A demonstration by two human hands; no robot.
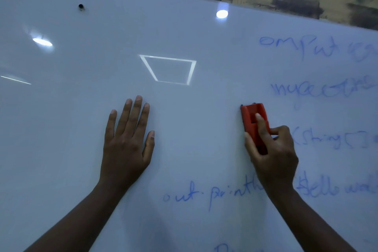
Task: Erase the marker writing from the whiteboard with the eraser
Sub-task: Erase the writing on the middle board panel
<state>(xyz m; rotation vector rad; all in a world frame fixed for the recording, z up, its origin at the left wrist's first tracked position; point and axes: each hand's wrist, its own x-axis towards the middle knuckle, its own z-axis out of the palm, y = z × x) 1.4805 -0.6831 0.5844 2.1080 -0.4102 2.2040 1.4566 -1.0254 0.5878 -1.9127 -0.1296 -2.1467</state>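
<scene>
While the right hand (272, 147) grips the eraser (254, 124) upright against the whiteboard (184, 37), the blue writing (319, 90) lies just to its right and below. The left hand (126, 141) rests flat, fingers spread, farther from the writing.

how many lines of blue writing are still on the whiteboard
6: four stacked at the right, top, second, third, fourth; one lower middle; one cut off at the bottom edge. More may lie outside view.

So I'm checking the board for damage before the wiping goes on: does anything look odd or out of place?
Nothing looks damaged. A small dark spot sits alone near the whiteboard top left, unlike the blue writing; what it is, I cannot tell.
</scene>
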